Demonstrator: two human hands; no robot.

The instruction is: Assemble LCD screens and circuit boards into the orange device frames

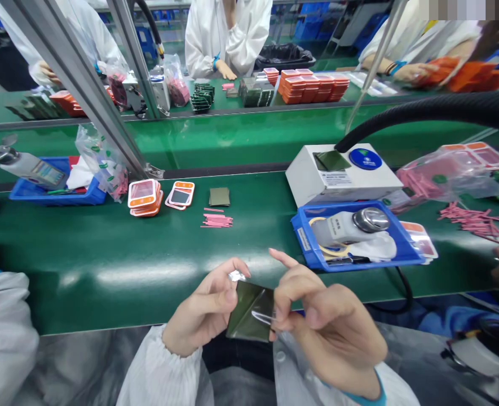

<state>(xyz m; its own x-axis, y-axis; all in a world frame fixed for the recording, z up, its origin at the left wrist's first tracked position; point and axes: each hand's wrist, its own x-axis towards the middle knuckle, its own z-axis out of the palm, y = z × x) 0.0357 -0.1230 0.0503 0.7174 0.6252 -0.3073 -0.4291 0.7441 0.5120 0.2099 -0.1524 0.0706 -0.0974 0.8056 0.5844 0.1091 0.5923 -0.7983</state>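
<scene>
A thin, dark olive square panel (249, 313) with a glossy surface is held above the table's front edge. My left hand (204, 310) grips its left side between thumb and fingers. A small crinkled silvery piece (237, 276) shows by the left fingertips. At the panel's right edge, my right hand (325, 316) pinches what looks like clear film, which bends up with a bright reflection; its index finger points upward. Beyond the hands lie a stack of olive squares (219, 197) and a small pile of pink strips (217, 220).
Orange-and-white framed cards (144, 197) are stacked at left, near a blue tray (57, 194) with a bottle. To the right are another blue tray (312, 259) and a white box (308, 175). A metal post (92, 96) rises at left. Other people sit across and alongside.
</scene>
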